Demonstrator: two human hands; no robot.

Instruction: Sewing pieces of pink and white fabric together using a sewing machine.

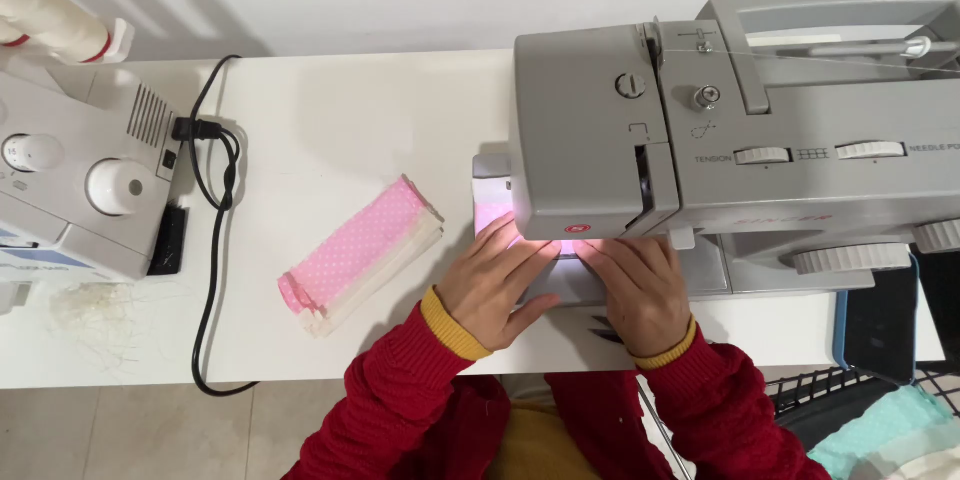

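Observation:
A grey sewing machine (740, 130) stands on the white table (330, 110), its lamp lighting pink fabric (497, 220) under the head. My left hand (492, 285) lies flat on the machine bed with its fingers stretched toward the needle area, pressing the fabric there. My right hand (640, 290) rests palm down beside it, fingertips under the machine head. The needle and most of the fabric are hidden by the head and my hands. Both sleeves are red knit with yellow cuffs.
A stack of pink dotted fabric pieces (360, 255) lies left of my hands. A second white machine (75, 175) with a black cable (215, 240) stands at the far left, loose threads (95, 315) in front of it. A wire basket with teal cloth (880, 430) is at lower right.

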